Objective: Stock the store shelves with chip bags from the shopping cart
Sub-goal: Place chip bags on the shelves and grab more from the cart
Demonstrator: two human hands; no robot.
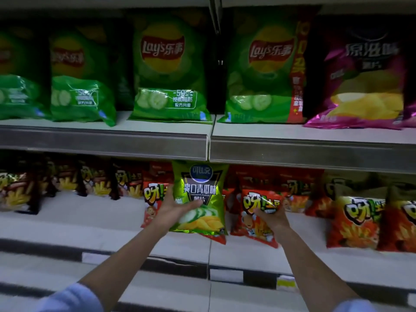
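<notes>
- The left hand (pixel 174 207) grips a green cucumber-flavour chip bag (pixel 199 197) by its lower left side, fingers curled round the edge and thumb across the front.
- The bag stands upright with its long axis vertical, in front of the lower shelf (pixel 90 228); its top edge sits just under the lip of the upper shelf (pixel 315 152).
- The right hand (pixel 271 218) pinches a red fries bag (pixel 258 215) near its middle; that bag is tilted, its base resting on the lower shelf.
- Key relation — the green bag sits left of the red one, with a narrow gap between them; the left hand is the nearer to any slot behind.
- Judgement: the green bag looks out of place among red stock and matches the green packs above.
- Materials — glossy crinkled foil, pillow-shaped and air-filled; likely slippery and easily crushed.
</notes>
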